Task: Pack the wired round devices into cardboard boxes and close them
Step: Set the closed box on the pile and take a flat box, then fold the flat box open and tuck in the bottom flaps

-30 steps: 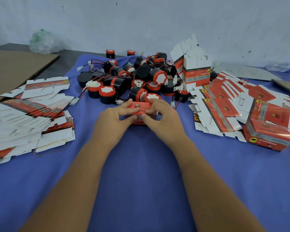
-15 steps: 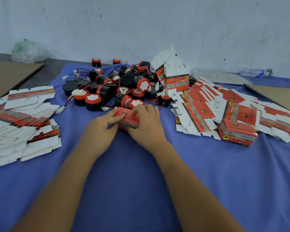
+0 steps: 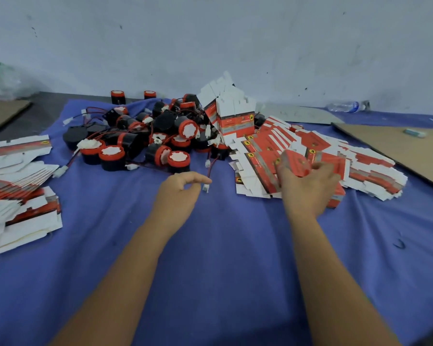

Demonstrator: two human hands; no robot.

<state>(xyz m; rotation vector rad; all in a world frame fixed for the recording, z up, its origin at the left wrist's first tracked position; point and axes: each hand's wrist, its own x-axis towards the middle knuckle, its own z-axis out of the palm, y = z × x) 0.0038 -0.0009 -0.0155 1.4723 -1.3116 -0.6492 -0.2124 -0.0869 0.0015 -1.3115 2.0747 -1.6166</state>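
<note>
My right hand (image 3: 308,188) grips a closed red cardboard box (image 3: 296,162) and holds it over the flat red-and-white box blanks (image 3: 260,156) on the right. Under that hand, another closed red box (image 3: 336,198) lies partly hidden. My left hand (image 3: 179,193) hovers over the blue cloth with loosely curled fingers and holds nothing; a white wire connector (image 3: 206,188) lies just off its fingertips. The heap of black round devices (image 3: 160,136) with red caps and red wires fills the middle back.
Flat box blanks (image 3: 18,176) lie stacked at the left edge. A bundle of blanks (image 3: 231,116) stands upright behind the devices. Brown cardboard sheets lie at far left (image 3: 0,113) and far right (image 3: 398,148). A plastic bottle (image 3: 345,106) lies by the wall.
My right hand has carried the closed box from the middle to the right, over the blanks. My left hand has let go of it and stays near the middle, empty.
</note>
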